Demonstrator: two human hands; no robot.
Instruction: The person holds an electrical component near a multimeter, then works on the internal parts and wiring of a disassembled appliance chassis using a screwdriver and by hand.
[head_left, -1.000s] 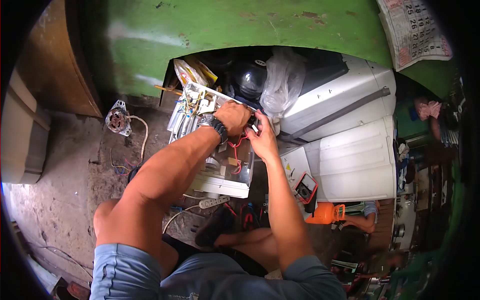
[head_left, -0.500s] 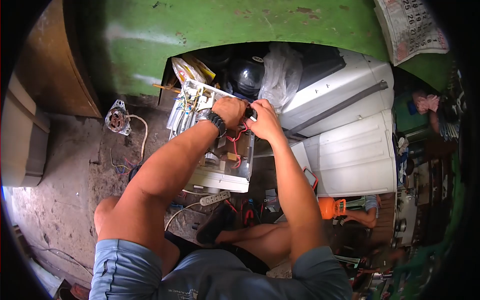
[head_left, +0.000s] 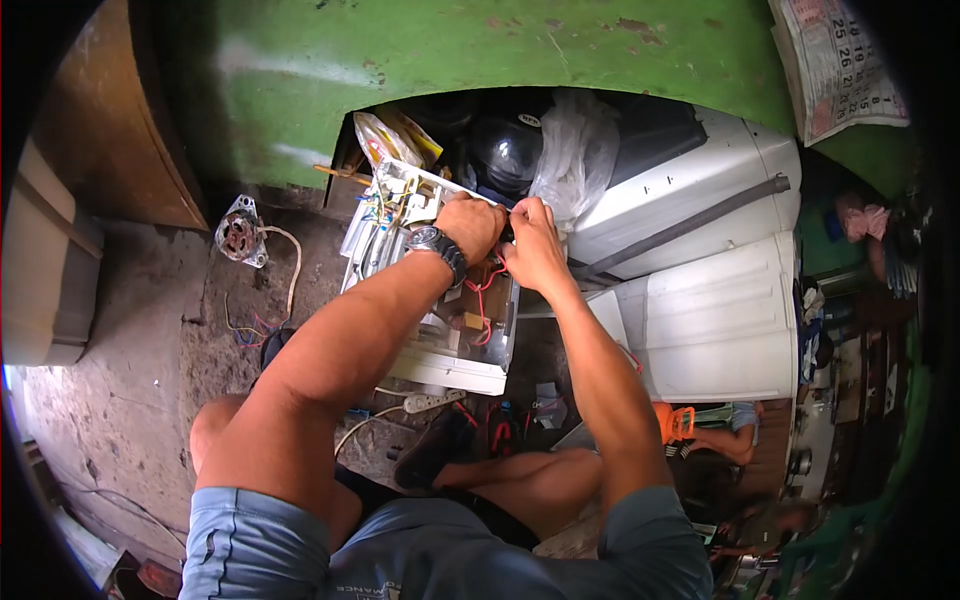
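Observation:
An open white appliance housing (head_left: 460, 376) lies tilted in front of me, with coloured wires and parts exposed inside. My left hand (head_left: 472, 226), with a watch (head_left: 428, 240) at the wrist, is closed at the housing's far right corner. Right beside it, my right hand (head_left: 534, 242) has its fingers pinched together at the same corner. Whatever the fingertips grip is small and mostly hidden by the hands. Red wires (head_left: 484, 296) run from just below the hands down into the housing.
A small motor (head_left: 240, 232) with a pale cable lies on the floor at left. A power strip (head_left: 434, 400) sits below the housing. White panels (head_left: 715, 320) stand at right. Behind are a black helmet (head_left: 504, 150) and a plastic bag (head_left: 578, 160). Another person's leg (head_left: 728, 440) shows at lower right.
The view has shifted slightly, so most things appear a little further right. My hands remain together at the housing's corner, and my right forearm now covers more of the red-edged phone.

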